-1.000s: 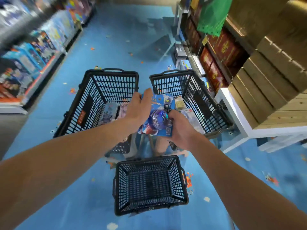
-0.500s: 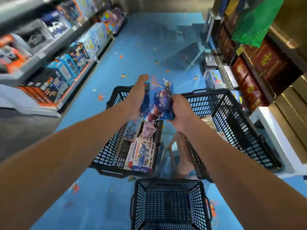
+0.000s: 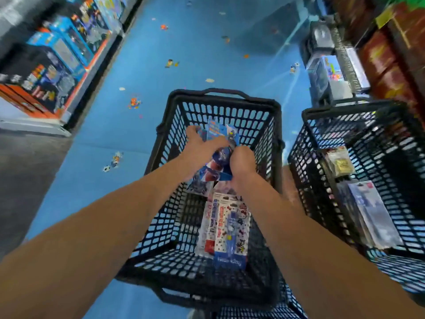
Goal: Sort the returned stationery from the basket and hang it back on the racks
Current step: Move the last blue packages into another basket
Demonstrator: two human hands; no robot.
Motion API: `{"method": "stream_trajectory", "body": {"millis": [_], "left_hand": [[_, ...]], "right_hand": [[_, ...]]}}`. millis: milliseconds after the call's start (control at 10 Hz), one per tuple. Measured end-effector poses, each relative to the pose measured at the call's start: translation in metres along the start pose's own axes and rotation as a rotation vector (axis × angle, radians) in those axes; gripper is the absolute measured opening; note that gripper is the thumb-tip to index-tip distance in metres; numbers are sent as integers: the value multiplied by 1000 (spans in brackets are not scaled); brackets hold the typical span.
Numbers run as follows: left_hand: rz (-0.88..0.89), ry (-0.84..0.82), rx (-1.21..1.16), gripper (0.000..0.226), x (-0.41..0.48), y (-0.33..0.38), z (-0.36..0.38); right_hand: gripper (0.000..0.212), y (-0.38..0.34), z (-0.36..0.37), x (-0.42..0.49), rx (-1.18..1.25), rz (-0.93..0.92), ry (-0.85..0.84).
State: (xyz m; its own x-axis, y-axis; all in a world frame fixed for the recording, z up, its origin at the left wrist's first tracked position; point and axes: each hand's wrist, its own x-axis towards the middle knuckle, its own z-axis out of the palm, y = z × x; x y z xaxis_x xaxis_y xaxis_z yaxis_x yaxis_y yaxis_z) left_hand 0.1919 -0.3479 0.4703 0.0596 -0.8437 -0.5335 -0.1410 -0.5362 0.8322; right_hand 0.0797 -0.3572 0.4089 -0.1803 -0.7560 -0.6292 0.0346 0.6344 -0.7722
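Observation:
Both my hands hold one blue blister pack (image 3: pixel 219 134) low inside a black mesh basket (image 3: pixel 220 104) in the middle of the view. My left hand (image 3: pixel 199 147) grips the pack's left side, fingers round its top edge. My right hand (image 3: pixel 241 163) pinches its lower right side. Under the pack, on the basket's floor, lie a white dotted stationery pack (image 3: pixel 226 229) and other flat packs, partly hidden by my arms.
A second black basket (image 3: pixel 345 111) stands to the right with several flat packs (image 3: pixel 370 212) in it. A third basket's rim (image 3: pixel 253 311) shows at the bottom. Toy shelves (image 3: pixel 57 63) line the left, boxed goods (image 3: pixel 388 65) the right. Blue floor lies beyond.
My view has swung left and down. Both hands carried the blue pack from above the baskets down into the left basket, which now fills the middle of the view.

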Motion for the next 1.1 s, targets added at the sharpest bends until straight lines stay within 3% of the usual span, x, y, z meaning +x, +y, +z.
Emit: {"method": "stream_trajectory", "body": {"millis": [100,200,300,600,700,900,1000,1100], "left_hand": [[-116,18,91,59,44,-38,-9],[-186,-3,125,65,75,-65,-13],[-214,59,123,62,103,-87,-15],[-205,140,407,67,135,-114,-13],[-204,109,527,63,135,-116,-7],[-126,90,628,60,131,-113,-4],[-87,85,642,66,126,-114,-4],[-61,39,682,100,118,-121,-10]], "right_hand": [[39,24,21,20,52,74,12],[24,50,39,41,72,200,85],[29,68,51,58,28,244,41],[45,90,70,77,-42,234,100],[29,90,66,77,-85,228,109],[61,93,66,82,-226,180,112],[53,90,65,79,-282,136,115],[34,89,59,71,-369,81,129]]}}
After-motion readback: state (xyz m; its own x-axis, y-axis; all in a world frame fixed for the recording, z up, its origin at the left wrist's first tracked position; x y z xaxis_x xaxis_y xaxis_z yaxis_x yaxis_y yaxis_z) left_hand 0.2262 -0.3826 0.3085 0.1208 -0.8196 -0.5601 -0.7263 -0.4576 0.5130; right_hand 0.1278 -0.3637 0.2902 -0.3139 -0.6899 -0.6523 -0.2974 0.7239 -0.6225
